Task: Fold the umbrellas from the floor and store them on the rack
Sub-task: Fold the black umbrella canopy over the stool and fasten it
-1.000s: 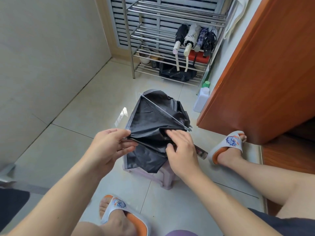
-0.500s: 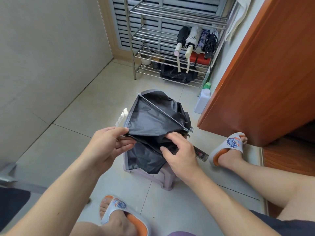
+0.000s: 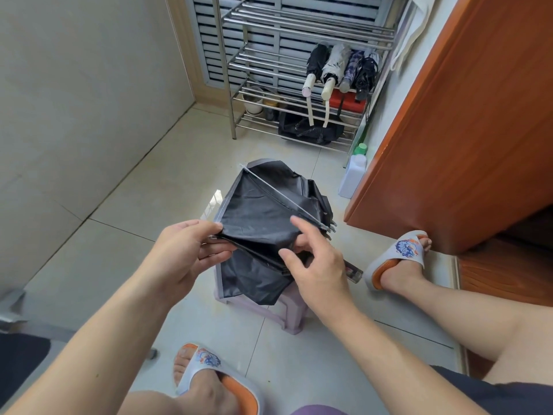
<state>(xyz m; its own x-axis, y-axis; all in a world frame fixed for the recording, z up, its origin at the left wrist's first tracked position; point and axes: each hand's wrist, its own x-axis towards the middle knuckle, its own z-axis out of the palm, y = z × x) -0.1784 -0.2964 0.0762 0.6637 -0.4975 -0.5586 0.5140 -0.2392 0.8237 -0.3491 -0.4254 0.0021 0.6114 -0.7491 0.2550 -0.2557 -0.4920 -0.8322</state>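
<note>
A collapsed black umbrella (image 3: pixel 263 214) with a grey hem lies loose and unrolled over a small pale stool (image 3: pixel 287 316) in front of me. One metal rib (image 3: pixel 281 197) stands out across the top of the cloth. My left hand (image 3: pixel 185 253) pinches a fold of the cloth and rib ends at its left edge. My right hand (image 3: pixel 317 265) is at the umbrella's middle, thumb and inner fingers pinching a fold, index finger raised. The umbrella's handle (image 3: pixel 353 269) pokes out behind my right wrist. Several folded umbrellas (image 3: pixel 341 70) lie on the steel rack (image 3: pixel 269 52) by the far wall.
A white bottle with a green cap (image 3: pixel 354 172) stands by the orange-brown wooden door (image 3: pixel 466 124) on the right. A black bag (image 3: pixel 308 130) and bowls fill the rack's lower shelves. My slippered feet (image 3: pixel 398 256) flank the stool. Pale floor tiles spread to the left.
My right hand has shifted slightly left along the cloth and lifted its index finger, gathering a fold. My left hand keeps its pinch in the same spot.
</note>
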